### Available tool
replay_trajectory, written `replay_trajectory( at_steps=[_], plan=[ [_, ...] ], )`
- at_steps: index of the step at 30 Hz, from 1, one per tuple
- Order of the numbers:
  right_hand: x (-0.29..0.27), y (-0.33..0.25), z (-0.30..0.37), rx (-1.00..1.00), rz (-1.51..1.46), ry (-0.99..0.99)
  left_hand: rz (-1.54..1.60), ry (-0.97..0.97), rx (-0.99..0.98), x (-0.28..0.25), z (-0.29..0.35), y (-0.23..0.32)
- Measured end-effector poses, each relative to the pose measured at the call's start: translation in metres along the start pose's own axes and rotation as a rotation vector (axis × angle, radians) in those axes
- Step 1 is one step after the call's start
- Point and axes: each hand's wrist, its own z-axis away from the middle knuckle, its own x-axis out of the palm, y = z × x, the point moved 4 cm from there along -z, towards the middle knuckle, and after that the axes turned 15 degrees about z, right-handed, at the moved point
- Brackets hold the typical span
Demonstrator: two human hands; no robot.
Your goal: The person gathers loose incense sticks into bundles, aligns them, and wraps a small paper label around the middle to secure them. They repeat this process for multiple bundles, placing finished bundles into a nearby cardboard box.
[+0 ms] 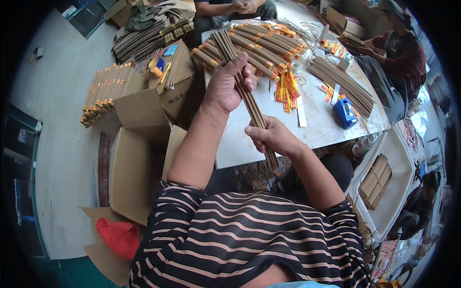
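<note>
A bundle of brown incense sticks [250, 106] slants across the middle, held in both hands over the table's near edge. My left hand [228, 85] is closed round its upper part, thumb lying along the sticks. Lower down, my right hand [274, 137] wraps the bundle near its bottom end. Beyond them, wrapped incense rolls [259, 53] with red-and-yellow bands are piled on the white table [240, 144]. Red-and-yellow paper strips [287, 91] hang together right of my left hand. A blue tape dispenser [345, 114] stands at the table's right side.
An open cardboard box [129, 177] is at my left, with a red cloth [118, 237] beside it. Loose sticks [342, 85] lie on the table's right. A white tub [401, 168] holds a brown bundle [376, 181]. Two people sit around the table.
</note>
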Motion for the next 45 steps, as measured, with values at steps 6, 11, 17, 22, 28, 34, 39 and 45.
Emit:
replay_trajectory(
  at_steps=[6,11,17,22,28,34,39,45],
  plan=[
    [0.002,0.000,0.011,-0.014,0.627,0.345,-0.169,0.328,0.301,-0.023,0.005,-0.002],
    [0.007,-0.009,0.025,0.092,0.050,0.064,0.115,0.044,-0.111,-0.013,0.005,-0.024],
    [-0.010,0.004,0.044,0.131,0.117,-0.065,0.180,0.218,-0.031,-0.032,0.014,-0.041],
    [-0.073,0.001,0.094,0.251,0.514,-0.146,0.399,0.197,0.119,-0.060,-0.010,0.000],
    [-0.296,0.012,0.096,0.141,0.994,0.798,0.404,0.426,0.099,-0.090,-0.010,-0.035],
    [-0.412,0.050,0.068,0.553,1.585,0.693,0.361,0.462,-0.028,-0.098,-0.018,-0.069],
    [-0.423,0.059,0.048,0.741,1.623,0.527,0.330,0.477,-0.034,-0.108,-0.023,-0.066],
    [-0.437,0.067,0.042,0.653,1.665,0.529,0.333,0.475,-0.071,-0.113,-0.028,-0.076]
  ],
)
